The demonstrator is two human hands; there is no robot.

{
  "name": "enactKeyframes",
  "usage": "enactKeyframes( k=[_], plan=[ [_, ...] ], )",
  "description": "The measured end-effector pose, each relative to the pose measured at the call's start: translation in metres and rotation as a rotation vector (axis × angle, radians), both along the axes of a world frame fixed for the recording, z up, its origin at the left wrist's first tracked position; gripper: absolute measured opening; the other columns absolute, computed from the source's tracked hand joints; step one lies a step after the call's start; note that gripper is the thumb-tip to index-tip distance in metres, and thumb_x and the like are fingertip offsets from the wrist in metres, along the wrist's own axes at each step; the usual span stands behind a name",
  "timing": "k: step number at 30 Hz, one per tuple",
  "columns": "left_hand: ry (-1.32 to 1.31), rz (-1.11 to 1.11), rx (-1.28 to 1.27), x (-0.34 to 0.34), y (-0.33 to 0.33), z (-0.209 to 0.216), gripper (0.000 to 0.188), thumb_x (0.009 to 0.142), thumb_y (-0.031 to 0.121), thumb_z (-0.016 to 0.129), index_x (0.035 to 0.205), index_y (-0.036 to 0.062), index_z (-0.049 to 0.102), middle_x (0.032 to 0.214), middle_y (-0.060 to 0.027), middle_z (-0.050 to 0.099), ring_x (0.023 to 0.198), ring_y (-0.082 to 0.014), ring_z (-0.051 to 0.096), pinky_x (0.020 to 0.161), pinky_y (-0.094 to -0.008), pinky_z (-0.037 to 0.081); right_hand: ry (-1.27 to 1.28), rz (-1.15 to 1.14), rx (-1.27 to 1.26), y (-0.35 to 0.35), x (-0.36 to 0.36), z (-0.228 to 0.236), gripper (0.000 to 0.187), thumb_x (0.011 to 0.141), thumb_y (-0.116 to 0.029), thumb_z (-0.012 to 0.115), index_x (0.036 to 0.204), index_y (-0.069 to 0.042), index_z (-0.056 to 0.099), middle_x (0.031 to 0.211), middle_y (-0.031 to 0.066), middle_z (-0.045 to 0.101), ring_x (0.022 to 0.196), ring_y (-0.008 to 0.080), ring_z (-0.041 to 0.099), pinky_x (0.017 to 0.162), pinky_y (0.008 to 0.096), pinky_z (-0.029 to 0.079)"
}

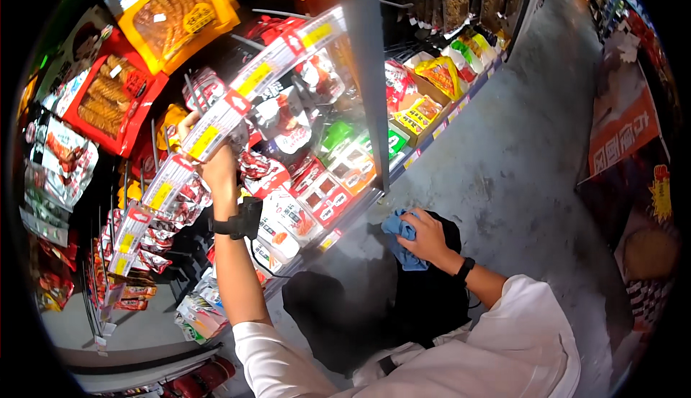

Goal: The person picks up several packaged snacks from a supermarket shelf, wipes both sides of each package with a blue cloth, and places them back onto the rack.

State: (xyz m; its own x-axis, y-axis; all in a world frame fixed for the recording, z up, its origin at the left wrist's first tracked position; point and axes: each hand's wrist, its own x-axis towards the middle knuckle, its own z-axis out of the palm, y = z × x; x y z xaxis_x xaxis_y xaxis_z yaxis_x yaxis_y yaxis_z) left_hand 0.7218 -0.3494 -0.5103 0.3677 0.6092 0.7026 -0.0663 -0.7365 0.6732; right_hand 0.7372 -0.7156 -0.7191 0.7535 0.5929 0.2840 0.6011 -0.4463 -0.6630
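My left hand [219,170] reaches up into the hanging snack packs. A price label strip [213,126] covers most of it, with a fingertip showing above the strip's edge. What these fingers touch, and whether they are closed, is hidden. Bunched in my right hand [429,240] is a blue cloth [400,245], held closed-fingered over my dark-trousered leg. Around my left hand hang red-and-white snack packs [203,88] on metal hooks. Below and right of it, a white-and-red snack box [288,214] sits on the lower shelf among others.
Large yellow [173,13] and red [108,103] snack bags hang at upper left. A grey upright post [366,74] divides the shelving. Beyond it stands an open carton [425,103] of packs. Grey floor [533,132] runs along the aisle; an orange-red sign panel [625,135] stands right.
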Motion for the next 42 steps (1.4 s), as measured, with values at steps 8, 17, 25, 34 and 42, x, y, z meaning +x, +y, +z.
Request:
enactKeyframes(
  k=[8,17,25,34,42],
  plan=[
    [0.028,-0.326,-0.303,-0.015,0.029,-0.028,0.018,0.091,0.006,0.042,0.106,0.0038,0.052,0.074,-0.0074,0.054,0.054,-0.0135,0.052,0.046,-0.0285,0.040,0.033,-0.017,0.043,-0.002,0.004,0.002,0.036,0.066,-0.024,0.074,0.098,-0.011,0.063,0.097,0.0076,0.058,0.088,0.0304,0.060,0.072,0.0380,0.050],
    [0.374,0.087,0.213,-0.006,0.089,-0.044,0.019,0.091,0.011,0.046,0.104,0.0011,0.055,0.079,-0.0125,0.058,0.058,-0.0181,0.055,0.051,-0.0342,0.042,0.108,0.017,0.036,-0.006,0.009,-0.004,0.037,0.066,-0.024,0.074,0.099,-0.011,0.064,0.099,0.0066,0.057,0.092,0.0288,0.059,0.075,0.0379,0.049],
    [0.604,0.373,0.731,-0.015,0.123,-0.062,0.022,0.091,0.015,0.049,0.103,-0.0013,0.058,0.084,-0.0171,0.061,0.061,-0.0223,0.057,0.056,-0.0393,0.044,0.170,-0.004,0.042,-0.015,0.032,-0.013,0.035,0.068,-0.024,0.073,0.099,-0.012,0.063,0.101,0.0061,0.057,0.091,0.0283,0.060,0.074,0.0378,0.049],
    [-0.191,0.203,-0.055,-0.015,0.002,-0.067,0.025,0.094,0.013,0.053,0.113,-0.0033,0.057,0.102,-0.0113,0.065,0.089,-0.0163,0.062,0.078,-0.0280,0.049,0.243,0.043,-0.006,-0.017,0.045,-0.016,0.036,0.068,-0.024,0.074,0.100,-0.013,0.064,0.102,0.0053,0.057,0.093,0.0279,0.060,0.074,0.0369,0.050],
    [0.381,-0.232,-0.062,-0.042,-0.049,-0.133,0.017,0.086,-0.005,0.053,0.100,-0.0016,0.062,0.087,-0.0111,0.065,0.075,-0.0165,0.063,0.071,-0.0271,0.051,0.263,0.111,-0.002,-0.007,0.040,-0.007,0.035,0.068,-0.023,0.074,0.100,-0.012,0.064,0.101,0.0051,0.058,0.089,0.0275,0.061,0.074,0.0361,0.051]
  ],
)
